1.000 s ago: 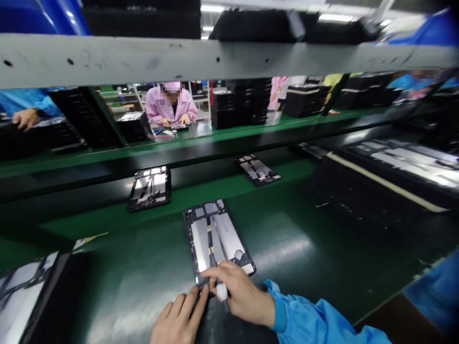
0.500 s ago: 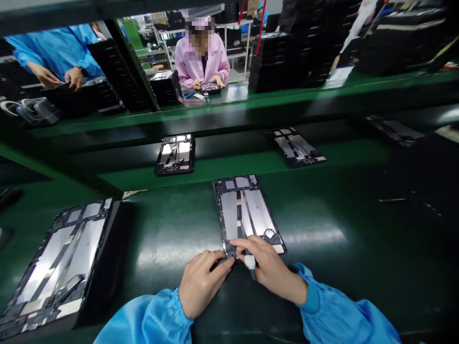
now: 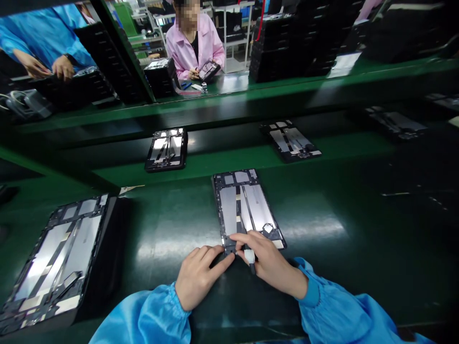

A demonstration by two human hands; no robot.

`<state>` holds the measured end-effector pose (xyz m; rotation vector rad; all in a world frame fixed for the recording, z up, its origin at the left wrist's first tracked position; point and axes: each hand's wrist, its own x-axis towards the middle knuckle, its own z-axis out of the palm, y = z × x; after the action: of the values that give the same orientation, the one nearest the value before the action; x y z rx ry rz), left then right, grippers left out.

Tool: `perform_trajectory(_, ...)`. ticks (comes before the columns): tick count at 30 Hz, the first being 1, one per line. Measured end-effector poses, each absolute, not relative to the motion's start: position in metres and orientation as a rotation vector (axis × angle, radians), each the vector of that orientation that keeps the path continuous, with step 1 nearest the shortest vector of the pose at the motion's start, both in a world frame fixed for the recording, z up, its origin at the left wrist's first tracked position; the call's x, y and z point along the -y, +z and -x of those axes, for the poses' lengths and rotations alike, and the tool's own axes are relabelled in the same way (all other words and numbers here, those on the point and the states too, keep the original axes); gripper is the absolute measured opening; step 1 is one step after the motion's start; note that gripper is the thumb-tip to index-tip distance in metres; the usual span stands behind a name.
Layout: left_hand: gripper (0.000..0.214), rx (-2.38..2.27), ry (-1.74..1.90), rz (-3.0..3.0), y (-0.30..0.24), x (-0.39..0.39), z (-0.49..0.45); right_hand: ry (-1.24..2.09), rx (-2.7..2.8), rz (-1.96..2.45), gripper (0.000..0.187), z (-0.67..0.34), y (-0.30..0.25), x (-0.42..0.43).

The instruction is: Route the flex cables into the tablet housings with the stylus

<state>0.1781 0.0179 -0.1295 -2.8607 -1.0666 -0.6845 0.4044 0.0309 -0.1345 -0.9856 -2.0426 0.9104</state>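
An opened tablet (image 3: 261, 208) lies flat on the green bench in front of me, its silvery inside and dark flex strips facing up. At its lower left corner, the thumb and fingertips of my left hand (image 3: 201, 272) grip the bottom edge. My right hand (image 3: 268, 260) is closed round a slim dark tool with a white wrap (image 3: 249, 256), which looks like tweezers. Its thin end points up over the tablet's lower part, and its dark butt sticks out below my fingers. Whatever lies under my right fingertips is hidden.
To my left stands a stack topped by another opened tablet (image 3: 73, 239). Beyond the bench edge lie more opened tablets, one at left (image 3: 167, 149) and one at right (image 3: 292, 140). A green shelf (image 3: 229, 107) crosses behind, carrying black stacks (image 3: 287, 48). Two co-workers sit or stand across.
Both my hands stay at the tablet's lower end with barely any movement. Across the shelf, the person in pink has lifted and tilted a tablet. My view has shifted slightly.
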Motion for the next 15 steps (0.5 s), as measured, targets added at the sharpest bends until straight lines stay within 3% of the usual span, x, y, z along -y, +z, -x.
perform_trajectory(5,0.024,1.16,-0.816,2.894,-0.1295,-0.0195,-0.1788,0.929,2.004,0.973,0.048,-0.4056,-0.1352,-0.0303)
perform_trajectory(15,0.036,0.955,-0.545,2.857,-0.1281,-0.0212,-0.1751,0.894,1.999,0.999,0.046,-0.4045,-0.1344,-0.031)
